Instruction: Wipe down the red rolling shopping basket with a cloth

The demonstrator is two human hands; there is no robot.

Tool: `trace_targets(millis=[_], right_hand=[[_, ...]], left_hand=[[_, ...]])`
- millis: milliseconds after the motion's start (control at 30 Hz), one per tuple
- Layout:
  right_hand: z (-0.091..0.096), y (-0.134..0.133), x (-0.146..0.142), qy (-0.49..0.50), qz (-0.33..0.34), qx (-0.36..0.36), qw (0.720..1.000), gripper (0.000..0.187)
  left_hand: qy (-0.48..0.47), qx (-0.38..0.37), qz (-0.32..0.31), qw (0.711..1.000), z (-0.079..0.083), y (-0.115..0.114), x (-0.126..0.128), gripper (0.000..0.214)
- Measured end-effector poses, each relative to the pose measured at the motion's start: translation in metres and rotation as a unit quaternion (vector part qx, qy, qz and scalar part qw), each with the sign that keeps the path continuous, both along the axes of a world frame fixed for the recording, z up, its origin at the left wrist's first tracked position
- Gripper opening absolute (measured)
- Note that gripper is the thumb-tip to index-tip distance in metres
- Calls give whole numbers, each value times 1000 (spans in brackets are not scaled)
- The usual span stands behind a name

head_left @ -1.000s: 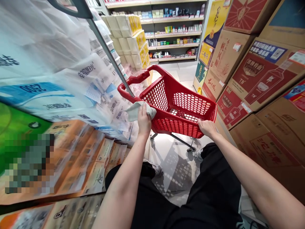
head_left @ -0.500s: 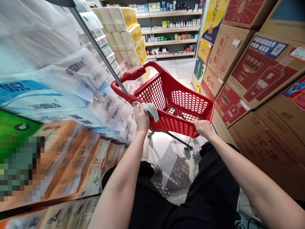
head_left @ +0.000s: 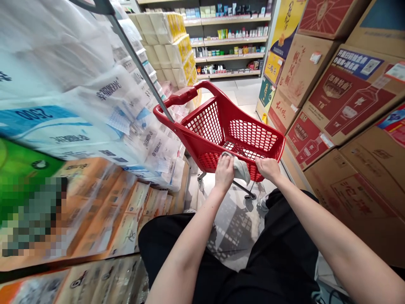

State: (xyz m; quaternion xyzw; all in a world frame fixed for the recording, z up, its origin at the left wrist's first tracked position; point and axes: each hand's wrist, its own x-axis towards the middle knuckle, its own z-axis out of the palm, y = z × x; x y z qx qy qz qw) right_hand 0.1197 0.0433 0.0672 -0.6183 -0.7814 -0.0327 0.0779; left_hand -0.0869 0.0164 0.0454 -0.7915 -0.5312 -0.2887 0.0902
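Observation:
A red plastic shopping cart (head_left: 207, 141) with perforated basket walls stands in front of me, its handle at the far left end. My left hand (head_left: 224, 171) is closed around a light grey cloth (head_left: 241, 169) and presses it on the near rim of the basket. Part of the cloth hangs down over the outer wall. Further right, my right hand (head_left: 268, 169) grips the same rim near the basket's corner, its thumb on top. The right fingers are partly hidden by the rim.
Stacked cardboard cartons (head_left: 341, 97) line the right side. Piled tissue packs (head_left: 152, 122) in plastic wrap crowd the left, with orange packs (head_left: 91, 211) below. Shelves of bottles (head_left: 234, 38) stand at the back. A grey pole (head_left: 136, 59) rises beside the cart handle.
My left hand has slid the cloth rightward along the near rim, from near the handle end toward my right hand. The right hand keeps its place on the rim.

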Motion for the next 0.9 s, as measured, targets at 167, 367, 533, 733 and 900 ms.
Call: trace_targets(millis=[167,367,533,733,900], right_hand=[[-1,0,5,-6,2,-6,1000,64],[2,-3,3,-4,-7,-24,1000,66],[10,-5,-3,-11,-29,-50,998,62],[9,-10,-4,-11,-41,-54,998,61],[8,-14,0,-8,-35,-50,998,61]], left_hand=[[48,-11,-60,997,9,2,-19,45],[-39,-19,17,999,3,1,-6,48],[-63,-41,-31,997,-9,-17,35,52],[-26,-45,-99,994,-15,-29,36,53],[-130,-92,33,987,-44,-36,-5,47]])
